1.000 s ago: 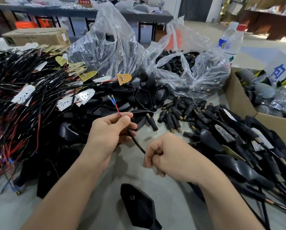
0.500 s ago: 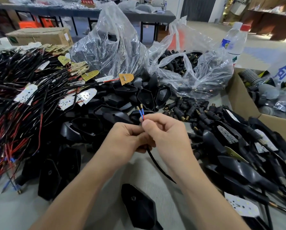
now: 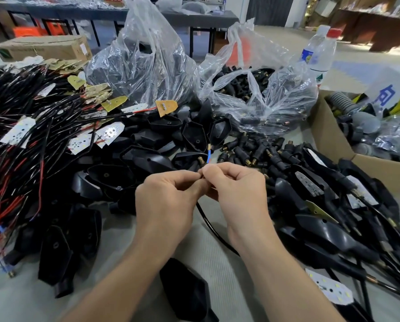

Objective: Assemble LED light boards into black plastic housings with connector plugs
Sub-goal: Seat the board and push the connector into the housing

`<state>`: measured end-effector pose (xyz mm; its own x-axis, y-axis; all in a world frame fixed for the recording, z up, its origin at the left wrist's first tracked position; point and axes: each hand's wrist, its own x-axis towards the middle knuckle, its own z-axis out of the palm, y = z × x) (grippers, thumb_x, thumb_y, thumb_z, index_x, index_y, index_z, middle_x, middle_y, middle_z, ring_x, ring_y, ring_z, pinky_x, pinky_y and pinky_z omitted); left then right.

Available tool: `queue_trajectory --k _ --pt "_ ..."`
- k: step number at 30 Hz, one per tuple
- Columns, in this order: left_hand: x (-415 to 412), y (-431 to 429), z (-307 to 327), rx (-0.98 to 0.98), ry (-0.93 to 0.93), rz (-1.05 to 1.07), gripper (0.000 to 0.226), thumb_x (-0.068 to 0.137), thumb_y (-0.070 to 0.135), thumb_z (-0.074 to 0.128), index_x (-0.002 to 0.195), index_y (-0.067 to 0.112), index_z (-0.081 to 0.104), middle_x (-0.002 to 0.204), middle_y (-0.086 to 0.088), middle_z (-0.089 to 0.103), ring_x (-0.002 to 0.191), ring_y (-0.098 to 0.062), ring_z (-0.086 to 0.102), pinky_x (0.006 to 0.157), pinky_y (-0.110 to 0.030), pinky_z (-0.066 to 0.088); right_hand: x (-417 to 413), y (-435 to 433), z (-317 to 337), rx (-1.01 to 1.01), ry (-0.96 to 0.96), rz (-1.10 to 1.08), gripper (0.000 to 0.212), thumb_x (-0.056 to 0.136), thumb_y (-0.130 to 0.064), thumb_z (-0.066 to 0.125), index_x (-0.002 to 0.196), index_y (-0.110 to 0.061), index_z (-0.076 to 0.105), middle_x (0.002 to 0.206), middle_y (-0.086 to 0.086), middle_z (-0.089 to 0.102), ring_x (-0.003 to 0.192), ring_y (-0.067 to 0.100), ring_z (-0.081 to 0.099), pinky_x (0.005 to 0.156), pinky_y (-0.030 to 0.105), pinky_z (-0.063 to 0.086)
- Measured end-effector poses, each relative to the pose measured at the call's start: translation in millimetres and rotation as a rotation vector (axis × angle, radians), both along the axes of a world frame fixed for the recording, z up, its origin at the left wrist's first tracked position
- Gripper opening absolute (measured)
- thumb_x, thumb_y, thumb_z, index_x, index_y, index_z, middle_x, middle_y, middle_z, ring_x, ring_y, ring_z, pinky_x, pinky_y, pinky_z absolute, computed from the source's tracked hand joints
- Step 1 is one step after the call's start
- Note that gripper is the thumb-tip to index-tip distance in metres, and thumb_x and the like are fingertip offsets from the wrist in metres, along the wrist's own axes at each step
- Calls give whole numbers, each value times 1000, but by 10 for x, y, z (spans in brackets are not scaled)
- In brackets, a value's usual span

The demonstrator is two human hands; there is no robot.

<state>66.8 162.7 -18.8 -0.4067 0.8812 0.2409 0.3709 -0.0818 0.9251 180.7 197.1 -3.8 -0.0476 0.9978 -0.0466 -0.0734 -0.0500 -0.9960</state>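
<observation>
Pinching the cable (image 3: 208, 225) with both hands: left hand (image 3: 168, 201) coming in from the left, right hand (image 3: 237, 189) from the right, thumb and forefinger tips pressed together on it, knuckle to knuckle, remaining fingers curled in underneath. Holding it up above the table (image 3: 124, 242), just in front of the heap of housings (image 3: 147, 159), with a blue wire tip (image 3: 208, 155) poking up past the fingertips and the black length dropping between the wrists, then off under the right one.

Against a second ago: no longer apart. Back then, gripping the wire ends with the left alone, the right balled lower down on the cable. Joined half a second ago and barely shifted since. Showing one blue tip now, against two then.

Around, lying as before: a lone housing (image 3: 187, 291) between the forearms near the bottom edge, loose plugs (image 3: 252, 152) just beyond the right hand, two clear bags (image 3: 143, 66) behind them, a bottle (image 3: 319, 49) and a box (image 3: 329, 140) to the right, a white board (image 3: 329, 289) at lower right, tangled wires (image 3: 20, 140) at left.
</observation>
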Motion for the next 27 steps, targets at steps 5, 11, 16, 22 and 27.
queue_trajectory --k 5,11,16,22,27 --pt "-44 59 25 -85 -413 -132 29 96 6 67 86 27 85 80 -5 80 72 -18 77 63 -24 59 -32 -19 -23 -145 89 155 23 92 2 58 93 -9 78 82 18 73 77 26 69 78 48 63" --pt "-155 51 -20 -13 167 125 10 80 44 72 84 51 77 83 36 71 82 12 67 72 -8 45 -29 -30 -71 -57 -123 63 24 89 1 67 85 -18 82 74 7 78 77 25 76 81 44 64" --pt "-136 81 -23 -22 -33 121 8 73 40 74 75 46 78 65 18 73 56 4 63 54 -9 43 42 20 -17 -54 40 -70 23 90 4 65 82 -12 80 75 10 78 65 17 73 67 30 61" --pt "-95 107 -23 15 -369 -20 5 73 31 85 78 31 83 67 1 76 58 -6 65 60 -18 51 22 -51 -35 -21 -167 30 19 86 -4 72 80 -19 82 73 4 78 70 18 76 72 36 64" --pt "-93 98 -26 -58 -333 -13 20 81 18 85 67 31 81 59 2 71 54 -4 60 57 -17 50 21 -25 31 -139 334 -163 24 97 5 58 82 -6 74 74 11 76 66 19 72 62 27 60"
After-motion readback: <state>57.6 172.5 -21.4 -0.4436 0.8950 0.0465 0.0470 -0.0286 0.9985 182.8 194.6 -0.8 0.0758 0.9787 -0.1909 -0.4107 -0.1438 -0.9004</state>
